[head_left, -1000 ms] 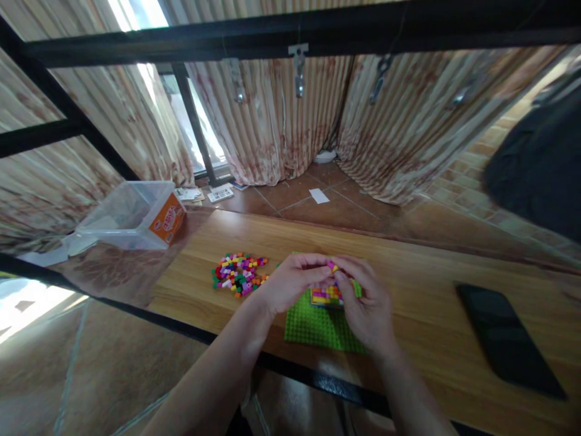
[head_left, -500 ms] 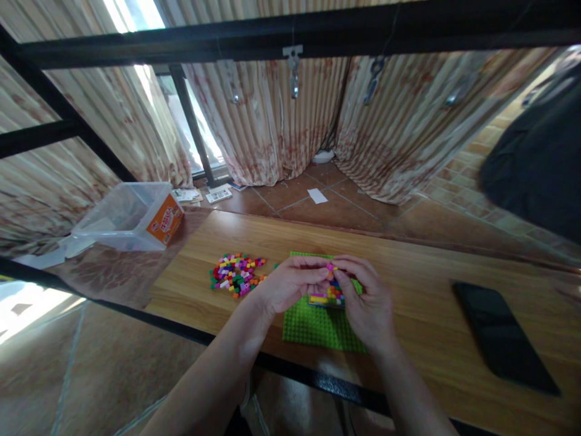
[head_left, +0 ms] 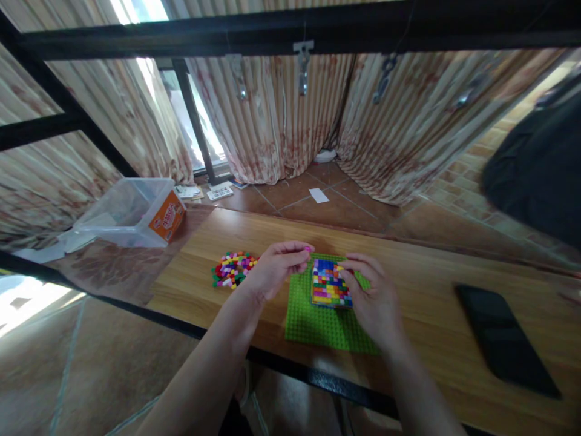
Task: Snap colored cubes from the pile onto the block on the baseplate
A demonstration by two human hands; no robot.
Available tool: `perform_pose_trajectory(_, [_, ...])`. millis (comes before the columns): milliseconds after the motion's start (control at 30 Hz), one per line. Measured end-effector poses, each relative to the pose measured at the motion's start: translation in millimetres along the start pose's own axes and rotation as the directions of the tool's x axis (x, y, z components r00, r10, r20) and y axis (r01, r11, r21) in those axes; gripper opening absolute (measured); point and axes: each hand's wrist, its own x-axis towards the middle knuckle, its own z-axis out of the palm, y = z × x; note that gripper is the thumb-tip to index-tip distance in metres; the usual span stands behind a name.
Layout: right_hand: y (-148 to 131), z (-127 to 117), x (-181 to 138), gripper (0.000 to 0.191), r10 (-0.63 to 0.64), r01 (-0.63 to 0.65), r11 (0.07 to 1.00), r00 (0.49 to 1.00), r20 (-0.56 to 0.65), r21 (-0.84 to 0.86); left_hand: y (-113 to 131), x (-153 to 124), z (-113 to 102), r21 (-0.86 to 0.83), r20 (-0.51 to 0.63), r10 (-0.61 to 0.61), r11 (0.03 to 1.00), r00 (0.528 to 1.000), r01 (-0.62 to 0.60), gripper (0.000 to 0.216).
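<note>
My left hand is pinched shut on a small magenta brick, held just beyond the upper left of the green baseplate. On the baseplate sits a block of many-coloured bricks, with blue along its far side. My right hand is at the right edge of this block, thumb and forefinger closed around what looks like a small yellow brick. The hand hides the block's right side, and whether that brick touches the block I cannot tell. Left of my left hand lies a loose pile of small coloured bricks, partly covered by my wrist.
A black phone-like slab lies on the right of the wooden table. Beyond the table's left end stands a clear plastic bin with an orange label. A black metal bar with hanging clips crosses the top. A dark-clothed shape is at the right.
My hands were together over the block, fingertips meeting at pink and orange pieces. Now they are apart: the left has moved left with the magenta brick, and more of the block shows.
</note>
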Motion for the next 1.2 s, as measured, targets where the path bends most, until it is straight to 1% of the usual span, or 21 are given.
perform_pose_trajectory(133, [-0.3, 7.7, -1.0, 0.02, -0.02, 0.022, 0.999, 0.999, 0.044, -0.041, -4.1, 0.8, 4.0, 0.093, -0.087, 0.008, 0.996, 0.996, 0.0, 0.016])
perform_pose_trajectory(233, [-2.6, 12.6, -0.2, 0.02, -0.042, 0.048, 0.995, 0.997, 0.062, -0.093, -6.9, 1.9, 8.2, 0.148, -0.12, 0.001, 0.989, 0.993, 0.017, 0.012])
perform_pose_trajectory(367, [-3.3, 17.4, 1.3, 0.021, -0.052, 0.062, 0.989, 0.996, 0.077, -0.137, -11.2, 5.3, 8.3, 0.241, -0.109, 0.024, 0.971, 0.994, 0.003, 0.007])
perform_pose_trajectory(500, [-1.8, 19.7, 1.9, 0.021, -0.04, 0.048, 0.992, 0.997, 0.066, -0.117, -17.3, 8.2, 4.8, 0.33, -0.066, 0.086, 0.942, 0.994, -0.06, 0.006])
perform_pose_trajectory(700, [-0.8, 21.8, 2.4, 0.019, -0.021, 0.024, 0.997, 0.999, 0.046, -0.073, -24.0, 8.0, 3.4, 0.419, -0.035, 0.109, 0.904, 0.993, -0.084, 0.007])
perform_pose_trajectory(867, [-1.0, 21.5, 3.5, 0.018, -0.001, 0.003, 0.999, 0.999, 0.044, -0.047, -24.7, 8.1, 6.3, 0.443, -0.049, 0.108, 0.893, 0.993, -0.076, 0.008])
perform_pose_trajectory(1000, [0.0, 17.9, 5.7, 0.024, 0.05, -0.051, 0.999, 0.998, 0.025, 0.018, -23.9, 10.3, 9.3, 0.394, -0.147, 0.125, 0.917, 0.981, -0.058, 0.01])
perform_pose_trajectory(1067, [0.7, 17.1, 6.5, 0.026, 0.061, -0.061, 0.998, 0.998, 0.009, 0.023, -23.2, 10.8, 10.2, 0.379, -0.182, 0.111, 0.925, 0.977, -0.035, 0.01])
perform_pose_trajectory(1200, [2.3, 19.9, 7.1, 0.029, 0.077, -0.077, 0.997, 0.997, 0.007, 0.014, -23.4, 10.0, 10.3, 0.393, -0.163, 0.099, 0.919, 0.982, -0.027, 0.009])
